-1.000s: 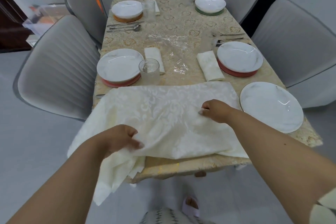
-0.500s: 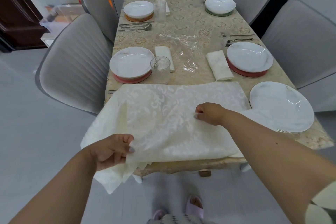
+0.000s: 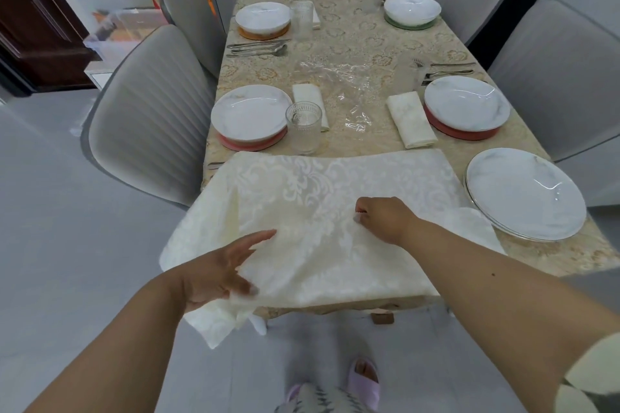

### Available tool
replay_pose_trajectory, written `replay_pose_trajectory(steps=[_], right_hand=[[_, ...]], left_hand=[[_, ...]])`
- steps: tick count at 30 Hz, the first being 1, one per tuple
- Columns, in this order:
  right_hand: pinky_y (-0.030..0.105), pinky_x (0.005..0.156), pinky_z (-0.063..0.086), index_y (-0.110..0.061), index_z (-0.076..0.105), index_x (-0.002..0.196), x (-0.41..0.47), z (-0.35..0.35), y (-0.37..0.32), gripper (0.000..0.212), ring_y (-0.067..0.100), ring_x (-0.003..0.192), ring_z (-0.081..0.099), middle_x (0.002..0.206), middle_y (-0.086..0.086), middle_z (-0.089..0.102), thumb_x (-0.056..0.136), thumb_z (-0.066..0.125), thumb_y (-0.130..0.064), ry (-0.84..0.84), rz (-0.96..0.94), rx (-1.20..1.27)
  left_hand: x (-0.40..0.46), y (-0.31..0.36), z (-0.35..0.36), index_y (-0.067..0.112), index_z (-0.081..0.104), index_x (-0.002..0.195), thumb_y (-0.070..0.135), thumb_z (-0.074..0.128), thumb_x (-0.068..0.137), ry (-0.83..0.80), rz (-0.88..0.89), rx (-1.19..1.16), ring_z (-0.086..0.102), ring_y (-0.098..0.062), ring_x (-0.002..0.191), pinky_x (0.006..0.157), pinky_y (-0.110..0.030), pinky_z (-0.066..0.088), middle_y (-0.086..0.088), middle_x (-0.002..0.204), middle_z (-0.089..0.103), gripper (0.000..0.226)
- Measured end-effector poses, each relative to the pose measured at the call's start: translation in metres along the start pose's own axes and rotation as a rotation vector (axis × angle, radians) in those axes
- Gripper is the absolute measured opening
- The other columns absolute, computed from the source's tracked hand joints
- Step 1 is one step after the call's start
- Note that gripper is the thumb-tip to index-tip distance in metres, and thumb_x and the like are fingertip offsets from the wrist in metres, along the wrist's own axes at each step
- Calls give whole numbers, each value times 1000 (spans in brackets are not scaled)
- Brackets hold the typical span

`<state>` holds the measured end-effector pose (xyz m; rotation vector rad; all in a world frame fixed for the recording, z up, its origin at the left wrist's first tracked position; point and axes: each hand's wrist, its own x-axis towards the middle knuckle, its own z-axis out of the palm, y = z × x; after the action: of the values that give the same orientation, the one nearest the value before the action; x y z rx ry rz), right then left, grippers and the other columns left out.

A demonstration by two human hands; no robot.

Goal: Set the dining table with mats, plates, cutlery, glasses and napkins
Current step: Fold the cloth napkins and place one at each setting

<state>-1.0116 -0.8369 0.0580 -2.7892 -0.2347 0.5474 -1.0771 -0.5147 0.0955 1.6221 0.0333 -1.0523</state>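
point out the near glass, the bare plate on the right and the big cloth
near glass (image 3: pixel 304 127), head view, ribbed side
bare plate (image 3: pixel 525 194), head view, centre
big cloth (image 3: pixel 322 191), head view, patterned middle

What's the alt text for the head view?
Two bare hands work a cream damask napkin spread over the table's near edge: the left hand lies open on it, the right hand pinches it. Beyond, four plates on mats; a bare plate at right.
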Motion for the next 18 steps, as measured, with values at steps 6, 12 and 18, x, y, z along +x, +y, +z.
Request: replay_pose_trajectory(steps=[6,12,18], right_hand=[[30,77,29,-19,47,85,0,7,-5,18,20,80,50,87,-2,56,99,39,-29,31,-21,-78],[31,76,33,-19,48,84,-3,14,-11,21,21,79,55,84,-2,59,99,41,-31,129,-34,-105],[33,83,35,-19,56,100,-6,18,-1,13,22,100,56,101,-1,60,94,51,-30,214,57,-147]], left_hand=[[16,-5,22,26,50,101,31,84,68,697,148,57,61,-20,81,74,-43,56,-10,91,64,47],[1,-22,13,61,11,142,8,67,87,628,207,132,64,-18,99,87,-41,55,4,109,65,95],[20,-18,22,19,51,121,23,62,93,871,106,273,61,-14,85,70,-28,44,10,83,64,31]])
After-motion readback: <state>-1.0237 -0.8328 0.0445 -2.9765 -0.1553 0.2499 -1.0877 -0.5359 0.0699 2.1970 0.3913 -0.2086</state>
